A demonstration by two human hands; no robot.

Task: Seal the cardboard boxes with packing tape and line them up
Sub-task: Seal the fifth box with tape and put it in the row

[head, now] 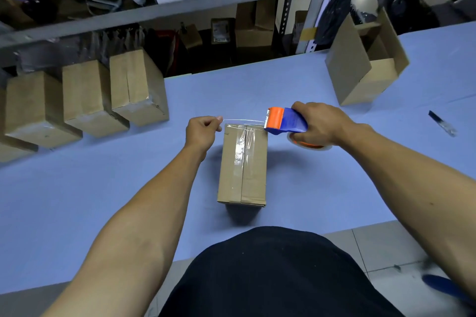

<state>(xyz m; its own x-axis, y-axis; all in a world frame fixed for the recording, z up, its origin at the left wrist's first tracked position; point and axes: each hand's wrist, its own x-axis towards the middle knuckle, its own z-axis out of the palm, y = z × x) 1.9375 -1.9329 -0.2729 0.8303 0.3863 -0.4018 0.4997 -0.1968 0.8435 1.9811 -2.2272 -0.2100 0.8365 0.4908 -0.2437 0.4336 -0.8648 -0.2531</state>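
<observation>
A closed cardboard box [242, 167] stands in the middle of the blue table [103, 188], with clear tape along its top seam. My right hand [319, 123] grips a blue and orange tape dispenser [283, 122] just past the box's far right corner. A strip of clear tape [243, 120] stretches left from the dispenser, above the box's far edge. My left hand [202, 131] pinches the free end of that strip. Three taped boxes [85, 96] stand in a row at the table's far left.
An open cardboard box [365, 64] with raised flaps sits at the far right of the table. A small knife-like tool [441, 122] lies near the right edge. Metal shelving [180, 8] holding boxes and bags runs behind the table.
</observation>
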